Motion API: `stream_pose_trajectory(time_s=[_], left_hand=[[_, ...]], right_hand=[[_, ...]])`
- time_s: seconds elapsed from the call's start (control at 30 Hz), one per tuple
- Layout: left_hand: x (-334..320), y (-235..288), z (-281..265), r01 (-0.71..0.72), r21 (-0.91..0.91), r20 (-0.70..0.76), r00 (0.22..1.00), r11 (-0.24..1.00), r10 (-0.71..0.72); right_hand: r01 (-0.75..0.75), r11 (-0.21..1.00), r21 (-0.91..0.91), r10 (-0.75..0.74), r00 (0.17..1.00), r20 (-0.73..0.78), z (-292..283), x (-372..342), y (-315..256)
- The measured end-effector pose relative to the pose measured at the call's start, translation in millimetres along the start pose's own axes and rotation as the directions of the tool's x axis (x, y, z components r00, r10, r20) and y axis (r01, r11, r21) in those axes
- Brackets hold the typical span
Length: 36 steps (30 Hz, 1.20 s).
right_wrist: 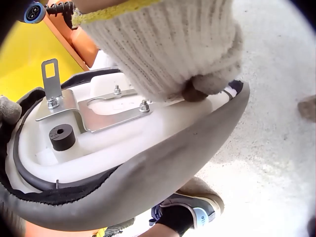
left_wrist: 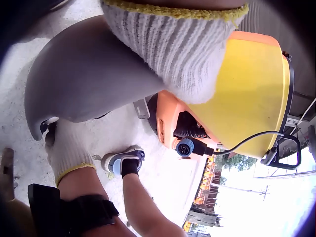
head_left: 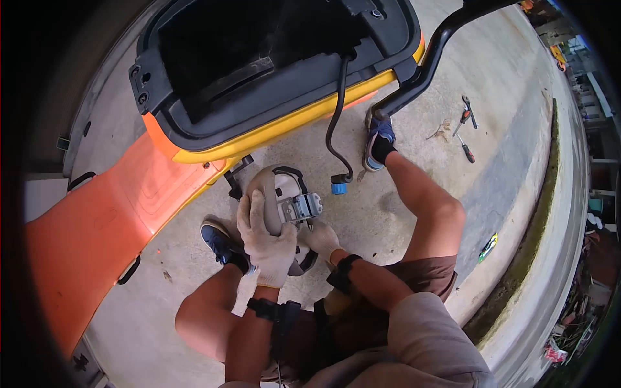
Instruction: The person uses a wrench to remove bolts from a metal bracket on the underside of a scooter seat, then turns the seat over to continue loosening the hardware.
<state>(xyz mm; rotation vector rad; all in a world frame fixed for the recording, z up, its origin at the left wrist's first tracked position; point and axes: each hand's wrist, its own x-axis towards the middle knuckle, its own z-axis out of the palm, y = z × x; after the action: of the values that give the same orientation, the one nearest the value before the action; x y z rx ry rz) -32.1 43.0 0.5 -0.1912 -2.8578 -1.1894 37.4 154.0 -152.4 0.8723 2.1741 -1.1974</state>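
Note:
A grey scooter seat stands between the person's feet, its white plastic underside turned toward the right hand. Bolted to that underside are a metal bracket and, in the head view, a silver hinge. The gloved left hand grips the seat's side, fingers along the grey cover and thumb at the underside. Just below the hinge, the gloved right hand has its fingers curled close at the underside, near a bolt. I cannot tell what its fingertips hold.
An orange and yellow scooter body stands at the left and above the seat. From it hangs a black cable with a blue connector. A ratchet wrench and a screwdriver lie on the concrete at the right.

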Motion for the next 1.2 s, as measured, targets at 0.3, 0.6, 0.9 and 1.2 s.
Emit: stream_pose_trajectory(time_s=[0.3, 0.6, 0.9, 1.2], left_hand=[[17, -8, -1, -0.001, -0.022, 0.008, 1.000, 1.000, 0.001], [10, -2, 9, -0.093, 0.066, 0.022, 0.996, 0.993, 0.092], [-1, 10, 7, -0.013, 0.069, 0.008, 1.000, 0.998, 0.012], [19, -1, 3, -0.016, 0.065, -0.020, 1.000, 0.998, 0.017]], right_hand=[[-0.108, 0.993, -0.049, 0.110, 0.994, 0.029, 1, -1, -14], [0.236, 0.870, -0.432, -0.087, 0.937, 0.337, -29, 9, -39], [0.054, 0.980, -0.191, -0.028, 0.990, 0.138, 18, 47, 25], [0.053, 0.987, -0.154, -0.045, 0.997, 0.058, -15, 27, 34]])
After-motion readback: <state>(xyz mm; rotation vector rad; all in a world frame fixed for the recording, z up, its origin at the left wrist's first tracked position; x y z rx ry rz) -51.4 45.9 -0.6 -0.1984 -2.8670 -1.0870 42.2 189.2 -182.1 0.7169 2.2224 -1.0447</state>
